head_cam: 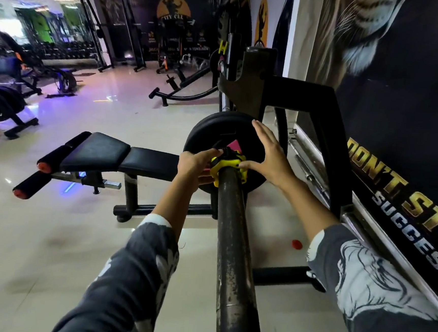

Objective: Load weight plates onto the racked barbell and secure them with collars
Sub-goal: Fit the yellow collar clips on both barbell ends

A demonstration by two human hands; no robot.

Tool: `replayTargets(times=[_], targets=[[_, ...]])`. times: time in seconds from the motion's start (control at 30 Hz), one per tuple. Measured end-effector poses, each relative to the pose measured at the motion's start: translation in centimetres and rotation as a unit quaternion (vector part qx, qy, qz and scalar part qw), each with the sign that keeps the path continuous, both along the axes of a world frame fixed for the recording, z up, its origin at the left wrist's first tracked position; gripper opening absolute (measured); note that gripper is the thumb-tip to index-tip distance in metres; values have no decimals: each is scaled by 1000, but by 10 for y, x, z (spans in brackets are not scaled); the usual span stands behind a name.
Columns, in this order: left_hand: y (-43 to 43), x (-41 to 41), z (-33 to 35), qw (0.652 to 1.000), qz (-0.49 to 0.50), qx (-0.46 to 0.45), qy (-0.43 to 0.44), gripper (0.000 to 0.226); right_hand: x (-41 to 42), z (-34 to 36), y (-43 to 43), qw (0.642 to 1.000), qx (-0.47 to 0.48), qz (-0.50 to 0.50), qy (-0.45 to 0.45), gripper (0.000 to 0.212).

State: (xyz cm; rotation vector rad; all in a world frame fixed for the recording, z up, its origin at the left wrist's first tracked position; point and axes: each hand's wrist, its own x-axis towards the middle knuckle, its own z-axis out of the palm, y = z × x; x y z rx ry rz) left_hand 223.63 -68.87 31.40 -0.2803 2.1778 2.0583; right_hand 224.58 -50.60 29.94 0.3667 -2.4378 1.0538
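Observation:
A dark, worn barbell sleeve (234, 246) runs away from me toward the black rack (259, 90). One black weight plate (215, 131) with a pink label sits on the sleeve. A yellow collar (230, 165) with a black lever is around the sleeve, against the plate. My left hand (195, 166) grips the collar's left side, thumb on the lever. My right hand (269, 157) has spread fingers, thumb touching the collar's right side and fingers flat on the plate face.
A black padded bench (112, 156) with foam rollers stands left of the plate. The wall mural (401, 128) and a chrome rail close off the right. A small red object (297, 244) lies on the tiled floor. Other gym machines stand far back left.

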Motion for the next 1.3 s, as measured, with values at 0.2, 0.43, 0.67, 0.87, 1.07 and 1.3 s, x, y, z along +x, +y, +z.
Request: replayTargets(times=[0.2,0.43,0.67,0.87,1.07,1.3], targets=[[-6,49,-20,915,19,-265,304,28,47,-1,-18,997,28,-71,8,49],[-32,119,-56,819,-21,-389,421,32,154,-50,-38,989,64,-134,-15,34],[-42,213,-80,810,-45,-389,436,35,245,-70,-68,993,-25,-113,-26,33],[-66,295,-103,840,-47,-328,429,29,331,-106,-100,986,-119,-109,-52,24],[-142,341,-162,882,9,-385,273,36,341,-149,-159,987,-15,-30,-156,23],[-293,369,-211,879,125,-459,36,30,299,-188,-317,962,110,154,-198,26]])
